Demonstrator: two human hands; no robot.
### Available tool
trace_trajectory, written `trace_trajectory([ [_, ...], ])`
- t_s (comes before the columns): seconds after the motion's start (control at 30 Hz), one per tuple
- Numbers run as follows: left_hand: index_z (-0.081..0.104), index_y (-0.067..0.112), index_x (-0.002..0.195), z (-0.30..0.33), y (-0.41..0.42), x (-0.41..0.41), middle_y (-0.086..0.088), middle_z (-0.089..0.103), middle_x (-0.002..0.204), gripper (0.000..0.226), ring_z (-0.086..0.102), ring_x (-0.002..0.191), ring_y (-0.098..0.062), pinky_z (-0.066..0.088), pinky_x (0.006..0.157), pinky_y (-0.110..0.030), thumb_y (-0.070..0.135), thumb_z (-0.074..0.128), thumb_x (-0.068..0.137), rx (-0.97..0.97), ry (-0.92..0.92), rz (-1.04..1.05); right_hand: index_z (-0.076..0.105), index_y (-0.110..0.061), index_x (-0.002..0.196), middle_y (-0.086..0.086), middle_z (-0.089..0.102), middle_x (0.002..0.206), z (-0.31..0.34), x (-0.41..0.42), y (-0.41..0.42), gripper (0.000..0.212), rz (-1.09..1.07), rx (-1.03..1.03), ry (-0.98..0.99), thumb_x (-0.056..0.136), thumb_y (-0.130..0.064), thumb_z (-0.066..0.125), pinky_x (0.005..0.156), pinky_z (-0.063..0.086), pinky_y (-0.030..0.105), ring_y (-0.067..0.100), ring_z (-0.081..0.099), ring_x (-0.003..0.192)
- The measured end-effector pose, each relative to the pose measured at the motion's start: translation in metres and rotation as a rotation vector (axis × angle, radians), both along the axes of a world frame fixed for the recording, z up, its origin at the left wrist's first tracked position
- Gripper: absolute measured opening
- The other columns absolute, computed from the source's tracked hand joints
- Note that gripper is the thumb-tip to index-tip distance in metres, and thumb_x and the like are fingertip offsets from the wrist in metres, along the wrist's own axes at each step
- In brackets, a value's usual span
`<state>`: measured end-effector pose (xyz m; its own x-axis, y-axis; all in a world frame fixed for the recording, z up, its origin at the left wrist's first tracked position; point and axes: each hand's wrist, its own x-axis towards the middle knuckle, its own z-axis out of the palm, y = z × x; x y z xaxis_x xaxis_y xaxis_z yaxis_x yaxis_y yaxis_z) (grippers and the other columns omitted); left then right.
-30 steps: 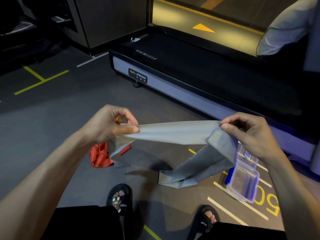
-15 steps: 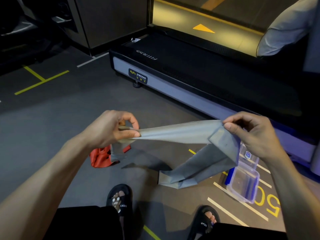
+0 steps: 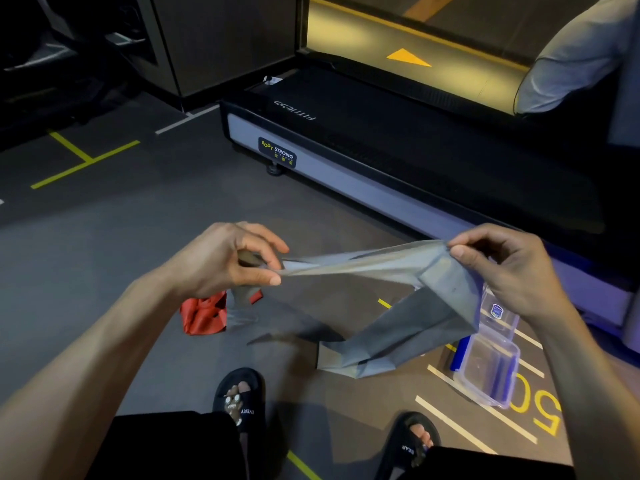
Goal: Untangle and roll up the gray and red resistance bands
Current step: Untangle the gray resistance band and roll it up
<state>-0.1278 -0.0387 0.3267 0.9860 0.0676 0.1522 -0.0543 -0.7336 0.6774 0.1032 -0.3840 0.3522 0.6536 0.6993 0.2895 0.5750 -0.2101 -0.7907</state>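
The gray resistance band (image 3: pixel 374 266) stretches flat between my two hands above the floor. My left hand (image 3: pixel 228 259) pinches its left end, with a short tail hanging below the fingers. My right hand (image 3: pixel 502 268) pinches the band at a fold, and the rest of it drops down from there and trails left onto the floor. The red resistance band (image 3: pixel 202 315) lies crumpled on the floor below my left hand, untouched.
A clear plastic container (image 3: pixel 488 367) with its lid open sits on the floor at the right, over yellow markings. A treadmill (image 3: pixel 398 161) runs across behind. My sandalled feet (image 3: pixel 239 398) are at the bottom. Another person's sleeve (image 3: pixel 575 60) shows top right.
My left hand has dropped a little and turned, gathering the band's left end so the stretched part looks narrower. My right hand keeps its pinch almost in place.
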Motion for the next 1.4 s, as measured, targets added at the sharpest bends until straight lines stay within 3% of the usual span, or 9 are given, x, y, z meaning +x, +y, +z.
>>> trace_trajectory([
  [0.2, 0.079, 0.036, 0.087, -0.006, -0.001, 0.001, 0.018, 0.071, 0.107, 0.008, 0.067, 0.101, 0.002, 0.048, 0.089, -0.017, 0.042, 0.08, 0.083, 0.057, -0.009, 0.011, 0.075, -0.006, 0.099, -0.008, 0.074, 0.094, 0.001, -0.002, 0.0, 0.018, 0.003, -0.021, -0.03, 0.087, -0.018, 0.07, 0.081, 0.051, 0.014, 0.004, 0.068, 0.089],
  [0.3, 0.075, 0.035, 0.09, -0.006, -0.002, 0.001, 0.021, 0.069, 0.087, 0.013, 0.065, 0.078, 0.002, 0.046, 0.07, -0.016, 0.047, 0.073, 0.088, 0.049, -0.061, 0.103, 0.075, -0.009, 0.098, -0.011, 0.074, 0.093, 0.001, -0.002, 0.001, 0.015, -0.013, -0.022, -0.027, 0.087, -0.018, 0.07, 0.08, 0.05, 0.013, 0.003, 0.067, 0.088],
  [0.4, 0.074, 0.035, 0.088, -0.009, -0.003, 0.001, 0.005, 0.058, 0.063, 0.024, 0.051, 0.056, -0.011, 0.037, 0.054, -0.024, 0.056, 0.065, 0.089, 0.085, -0.052, 0.205, 0.075, -0.014, 0.097, -0.01, 0.074, 0.094, 0.001, -0.001, 0.0, 0.013, -0.024, -0.023, -0.026, 0.087, -0.02, 0.071, 0.079, 0.05, 0.013, 0.005, 0.068, 0.088],
  [0.53, 0.077, 0.033, 0.09, -0.009, -0.001, 0.0, 0.023, 0.072, 0.09, 0.018, 0.066, 0.085, 0.001, 0.048, 0.076, -0.017, 0.049, 0.069, 0.092, 0.099, -0.055, 0.147, 0.075, -0.018, 0.099, -0.011, 0.074, 0.096, 0.002, -0.002, 0.0, 0.015, -0.011, -0.04, -0.041, 0.087, -0.024, 0.069, 0.08, 0.051, 0.015, 0.009, 0.068, 0.092],
  [0.73, 0.08, 0.025, 0.089, -0.008, -0.002, 0.003, 0.015, 0.076, 0.104, 0.013, 0.072, 0.095, -0.01, 0.054, 0.087, -0.03, 0.036, 0.076, 0.086, -0.197, 0.014, 0.088, 0.074, -0.022, 0.098, -0.012, 0.074, 0.095, 0.003, -0.002, -0.001, 0.011, -0.025, -0.017, -0.032, 0.087, -0.022, 0.07, 0.08, 0.051, 0.014, 0.008, 0.068, 0.092],
  [0.87, 0.079, 0.031, 0.092, -0.014, 0.0, 0.003, 0.02, 0.074, 0.099, 0.021, 0.068, 0.095, 0.0, 0.05, 0.086, -0.023, 0.049, 0.068, 0.094, 0.086, -0.041, 0.113, 0.074, -0.021, 0.097, -0.013, 0.074, 0.095, 0.002, -0.001, 0.0, 0.01, -0.019, -0.023, -0.039, 0.088, -0.019, 0.071, 0.08, 0.05, 0.014, 0.007, 0.068, 0.091],
  [1.0, 0.08, 0.026, 0.096, -0.017, 0.001, 0.003, 0.017, 0.073, 0.107, 0.036, 0.064, 0.099, 0.003, 0.047, 0.091, -0.018, 0.055, 0.058, 0.095, 0.184, -0.098, 0.111, 0.076, -0.014, 0.097, -0.009, 0.074, 0.094, 0.001, 0.0, 0.0, 0.01, -0.023, -0.027, -0.045, 0.089, -0.009, 0.073, 0.079, 0.05, 0.015, 0.008, 0.068, 0.09],
  [1.17, 0.078, 0.025, 0.099, -0.017, 0.002, 0.005, 0.014, 0.073, 0.109, 0.04, 0.055, 0.094, 0.011, 0.043, 0.091, -0.026, 0.053, 0.049, 0.098, 0.249, -0.083, 0.075, 0.075, -0.014, 0.099, -0.01, 0.074, 0.096, 0.002, -0.001, 0.001, 0.012, -0.012, -0.029, -0.051, 0.088, -0.017, 0.072, 0.08, 0.051, 0.014, 0.009, 0.068, 0.092],
  [1.4, 0.076, 0.028, 0.098, -0.018, 0.0, 0.004, 0.017, 0.07, 0.106, 0.042, 0.057, 0.086, -0.014, 0.048, 0.082, -0.04, 0.055, 0.044, 0.1, 0.254, -0.058, 0.07, 0.076, -0.012, 0.1, -0.01, 0.074, 0.095, 0.001, -0.003, 0.004, 0.015, -0.007, -0.025, -0.061, 0.088, -0.019, 0.072, 0.08, 0.051, 0.014, 0.009, 0.069, 0.092],
])
